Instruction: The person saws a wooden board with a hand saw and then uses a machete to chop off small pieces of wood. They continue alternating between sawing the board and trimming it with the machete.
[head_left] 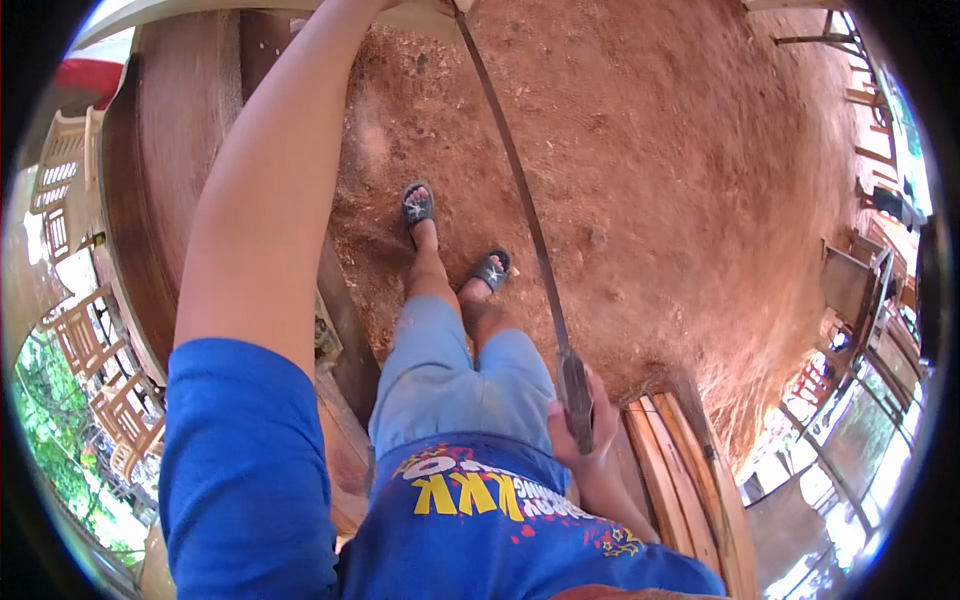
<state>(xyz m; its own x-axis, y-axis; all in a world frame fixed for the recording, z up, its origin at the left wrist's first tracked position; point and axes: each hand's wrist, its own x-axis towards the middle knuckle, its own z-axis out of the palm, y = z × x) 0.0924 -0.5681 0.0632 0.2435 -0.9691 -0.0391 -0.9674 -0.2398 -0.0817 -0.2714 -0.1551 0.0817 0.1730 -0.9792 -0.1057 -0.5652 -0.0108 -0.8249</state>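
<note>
A long, narrow, dark strip (527, 200) runs from the top edge of the view down to my waist, bending slightly. Its near end is a thicker, greyish piece, and my right hand (597, 418) is closed around that beside my hip. I cannot make out what kind of tool or band it is. My left arm (265, 210) reaches up and forward past the top edge. Only a small bit of skin shows by the strip's far end, so the left hand's grip is hidden.
Brown wooden boards (180, 150) stand beside my left arm. Wooden planks (672, 470) lie at my right. My sandalled feet (418, 205) are on reddish dirt ground (680, 200). Wooden chairs (85, 335) line the left, and more furniture frames (850, 275) stand at the right.
</note>
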